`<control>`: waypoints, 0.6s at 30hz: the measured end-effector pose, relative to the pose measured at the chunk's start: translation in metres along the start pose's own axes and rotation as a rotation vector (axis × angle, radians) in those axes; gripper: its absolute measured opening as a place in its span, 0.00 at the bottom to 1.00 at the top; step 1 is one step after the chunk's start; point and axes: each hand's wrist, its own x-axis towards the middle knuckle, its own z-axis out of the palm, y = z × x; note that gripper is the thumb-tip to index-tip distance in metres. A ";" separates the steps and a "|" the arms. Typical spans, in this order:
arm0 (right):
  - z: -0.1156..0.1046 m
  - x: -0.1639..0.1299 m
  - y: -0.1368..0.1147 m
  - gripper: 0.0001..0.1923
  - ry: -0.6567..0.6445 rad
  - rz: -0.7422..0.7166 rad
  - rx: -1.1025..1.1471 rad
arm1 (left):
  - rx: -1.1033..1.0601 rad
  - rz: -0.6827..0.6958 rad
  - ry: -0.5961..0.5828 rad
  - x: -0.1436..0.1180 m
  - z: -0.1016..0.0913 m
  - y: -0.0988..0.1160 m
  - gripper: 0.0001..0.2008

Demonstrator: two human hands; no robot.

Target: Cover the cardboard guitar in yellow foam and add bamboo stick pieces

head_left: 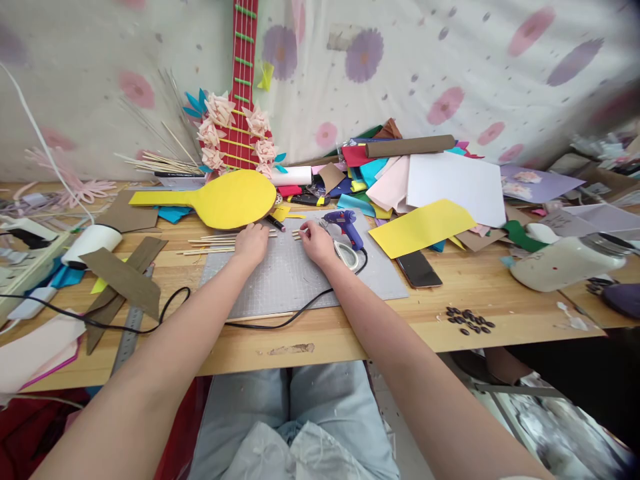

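Over the grey cutting mat [260, 287], my left hand [251, 244] is closed on a bundle of thin wooden sticks [213, 244], whose ends stick out on both sides of it. A short gap to the right, my right hand [318, 243] has thumb and fingers pinched around short stick ends [296, 234]. Beside that hand lie a blue glue gun [346, 225] and white-handled scissors [345, 255]. Behind the left hand is a yellow guitar-shaped paper piece [235, 200], with a dark marker [275, 223] near its edge.
A red paper guitar with flowers [239, 133] stands against the curtain. Coloured paper, a yellow strip [423, 228] and a phone [420, 269] lie right, with black beads [470, 320] and a white bottle [565, 263]. Cardboard strips [123, 283] and a black cable [280, 326] lie left and front.
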 end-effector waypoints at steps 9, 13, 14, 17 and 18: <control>0.001 0.000 0.000 0.09 -0.022 -0.010 -0.002 | 0.045 -0.055 -0.094 0.009 -0.003 -0.002 0.15; 0.000 0.000 0.000 0.09 -0.023 -0.003 0.000 | 0.032 -0.059 -0.078 0.012 -0.006 0.001 0.16; 0.000 0.000 0.000 0.09 -0.025 -0.005 -0.003 | 0.026 -0.055 -0.057 0.012 -0.005 0.001 0.16; -0.002 0.000 -0.001 0.09 -0.033 -0.015 -0.018 | 0.027 0.011 0.025 0.008 -0.001 -0.001 0.15; -0.002 0.000 -0.001 0.09 -0.035 -0.020 -0.023 | 0.033 0.045 0.046 0.006 0.001 -0.003 0.15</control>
